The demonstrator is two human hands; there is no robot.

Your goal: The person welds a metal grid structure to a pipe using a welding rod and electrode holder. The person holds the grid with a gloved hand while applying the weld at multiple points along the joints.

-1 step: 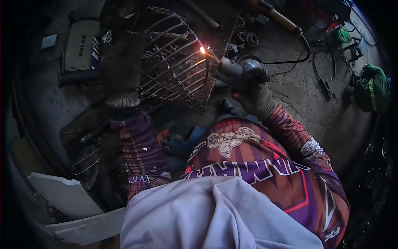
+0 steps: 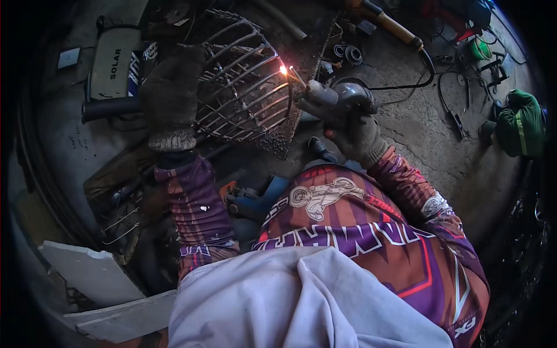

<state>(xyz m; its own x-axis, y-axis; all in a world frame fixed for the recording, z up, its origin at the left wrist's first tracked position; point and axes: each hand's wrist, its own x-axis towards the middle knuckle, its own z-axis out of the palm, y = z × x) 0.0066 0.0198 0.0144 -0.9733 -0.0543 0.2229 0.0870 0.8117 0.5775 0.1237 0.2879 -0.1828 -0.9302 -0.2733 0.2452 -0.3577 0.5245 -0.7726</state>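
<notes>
Two grips: the right hand [image 2: 361,134], in a coarse grey knit glove, curls closed around a smooth grey welding tool [image 2: 322,94] with a blunt round nose; the left hand [image 2: 168,101], in a dark fuzzy glove with a ribbed cuff, lies along the cage's left side, its fingers too dark to tell whether they grip.
Thin rod [image 2: 298,77]: straight, slanting from the tool's nose toward a glowing orange-white spot [image 2: 283,69].
Barred cage [image 2: 243,105]: rounded, basket-like, of curved metal bars crossed by a rib, between the hands; the glow sits at its right rim.
Pitted sheet [image 2: 281,148]: dark, rough metal, under the cage.
Sleeves [image 2: 194,197]: printed purple and brown cloth.
Yellow-and-black power tool [image 2: 394,26]: long-bodied, trailing a black cable [image 2: 430,69].
Floor [image 2: 406,113]: scuffed grey concrete.
Pale boards [image 2: 93,272]: flat, one ragged-edged, lower left.
</notes>
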